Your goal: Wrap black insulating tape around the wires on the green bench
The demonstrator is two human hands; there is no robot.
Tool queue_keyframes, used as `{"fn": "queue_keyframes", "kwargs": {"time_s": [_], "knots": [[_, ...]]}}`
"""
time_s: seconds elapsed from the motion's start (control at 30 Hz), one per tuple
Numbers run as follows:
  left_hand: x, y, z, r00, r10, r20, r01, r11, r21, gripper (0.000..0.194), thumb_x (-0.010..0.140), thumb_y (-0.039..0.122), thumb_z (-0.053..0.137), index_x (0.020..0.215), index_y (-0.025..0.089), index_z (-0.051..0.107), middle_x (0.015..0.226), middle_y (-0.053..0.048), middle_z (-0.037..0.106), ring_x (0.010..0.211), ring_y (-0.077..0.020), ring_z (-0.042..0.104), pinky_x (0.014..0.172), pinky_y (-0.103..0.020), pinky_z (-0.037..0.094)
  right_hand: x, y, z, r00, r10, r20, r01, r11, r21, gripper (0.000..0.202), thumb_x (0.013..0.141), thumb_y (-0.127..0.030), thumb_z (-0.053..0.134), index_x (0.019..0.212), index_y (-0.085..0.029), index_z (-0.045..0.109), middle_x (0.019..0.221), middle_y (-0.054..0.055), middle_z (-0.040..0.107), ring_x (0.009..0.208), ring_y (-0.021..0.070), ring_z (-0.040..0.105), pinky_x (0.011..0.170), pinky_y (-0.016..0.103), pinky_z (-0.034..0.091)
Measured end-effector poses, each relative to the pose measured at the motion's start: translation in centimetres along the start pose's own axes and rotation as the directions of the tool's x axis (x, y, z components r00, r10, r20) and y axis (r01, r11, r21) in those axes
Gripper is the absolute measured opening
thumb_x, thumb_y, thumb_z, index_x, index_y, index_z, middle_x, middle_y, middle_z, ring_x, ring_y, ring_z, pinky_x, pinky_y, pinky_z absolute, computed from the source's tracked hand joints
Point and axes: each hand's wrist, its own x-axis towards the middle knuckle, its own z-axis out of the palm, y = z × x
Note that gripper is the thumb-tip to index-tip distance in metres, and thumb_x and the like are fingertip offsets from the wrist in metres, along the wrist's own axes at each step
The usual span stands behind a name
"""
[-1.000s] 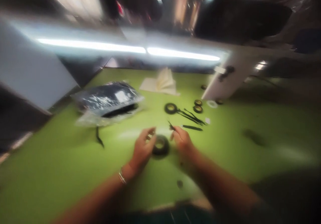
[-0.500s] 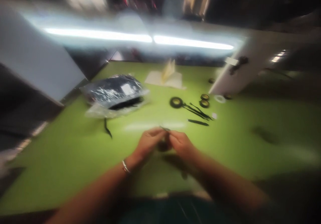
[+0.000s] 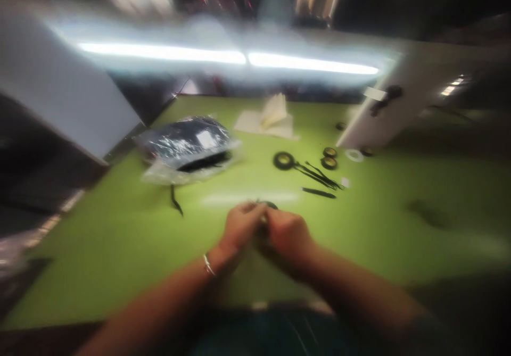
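Above the green table, my left hand (image 3: 240,225) and my right hand (image 3: 288,233) meet, fingers closed in a pinch. Between them is a small dark thing (image 3: 269,205), its rounded edge showing just past the fingertips. Fingers and blur hide most of it, so its kind is unclear. A metal bracelet (image 3: 208,265) circles my left wrist. Beyond my right hand lie a slim black pen-like piece (image 3: 318,192) and several thin black cords (image 3: 318,176). A roll of black tape (image 3: 283,160) lies by the cords' far end.
Left of centre, a clear plastic bag (image 3: 191,143) holds something dark, and a short black strip (image 3: 176,200) lies before it. An open notebook (image 3: 268,122) sits at the back. Two smaller black rolls (image 3: 329,157) and a white ring (image 3: 354,155) lie near the right-hand white panel (image 3: 375,116).
My right hand has turned, its knuckles now higher and more curled over the dark thing. More of that thing's rounded edge shows. The whole view has shifted slightly.
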Motion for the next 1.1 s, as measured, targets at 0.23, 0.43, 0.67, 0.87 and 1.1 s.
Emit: {"fn": "queue_keyframes", "kwargs": {"time_s": [0.23, 0.43, 0.67, 0.87, 1.1], "knots": [[0.2, 1.0, 0.2, 0.971, -0.214, 0.110, 0.235, 0.940, -0.247, 0.035, 0.066, 0.042, 0.075, 0.082, 0.014, 0.061, 0.049, 0.007, 0.045, 0.038, -0.0041, 0.035, 0.037, -0.018, 0.022, 0.3, 0.6, 0.6, 0.992, -0.011, -0.130, 0.014, 0.999, 0.029, 0.020, 0.089, -0.026, 0.049, 0.088, -0.016, 0.066, 0.072, 0.006, 0.066, 0.063, 0.0148, 0.056, 0.062, 0.026, 0.039], [0.2, 2.0, -0.7, 0.949, -0.155, 0.275, 0.248, 0.906, -0.343, 0.058, 0.068, 0.043, 0.076, 0.116, 0.014, 0.061, 0.066, 0.002, 0.055, 0.047, -0.0047, 0.043, 0.044, -0.018, 0.030, 1.3, 1.0, -0.8, 0.967, 0.239, 0.084, -0.242, 0.776, 0.583, 0.030, 0.090, -0.035, 0.049, 0.071, -0.017, 0.062, 0.061, 0.000, 0.062, 0.056, 0.0112, 0.054, 0.056, 0.022, 0.041], [0.2, 1.4, -1.1, 0.908, -0.098, 0.407, 0.182, 0.968, -0.173, 0.036, 0.074, 0.040, 0.072, 0.096, 0.012, 0.072, 0.054, 0.000, 0.057, 0.046, -0.0075, 0.046, 0.046, -0.021, 0.032, 1.3, 1.0, -0.9, 0.941, 0.232, 0.248, -0.339, 0.649, 0.681, 0.042, 0.089, -0.046, 0.049, 0.060, -0.017, 0.057, 0.049, -0.002, 0.056, 0.047, 0.0089, 0.049, 0.050, 0.021, 0.039], [0.3, 0.6, -1.2, 0.954, -0.060, 0.295, 0.086, 0.993, -0.077, 0.031, 0.074, 0.042, 0.071, 0.075, 0.011, 0.070, 0.051, 0.000, 0.054, 0.047, -0.0086, 0.048, 0.045, -0.021, 0.034, 1.0, 0.7, -0.6, 0.968, 0.188, 0.163, -0.249, 0.714, 0.654, 0.032, 0.089, -0.039, 0.051, 0.071, -0.017, 0.064, 0.059, -0.002, 0.061, 0.054, 0.0105, 0.053, 0.056, 0.022, 0.043], [0.4, -0.4, -1.4, 0.994, 0.024, 0.105, -0.033, 0.995, 0.092, 0.033, 0.075, 0.045, 0.069, 0.069, 0.013, 0.066, 0.052, 0.002, 0.052, 0.047, -0.0073, 0.043, 0.045, -0.020, 0.033, 0.5, 1.1, -0.2, 0.996, 0.053, -0.066, -0.033, 0.961, 0.275, 0.025, 0.093, -0.028, 0.045, 0.089, -0.021, 0.069, 0.083, 0.003, 0.070, 0.073, 0.0146, 0.061, 0.069, 0.026, 0.046]]}}
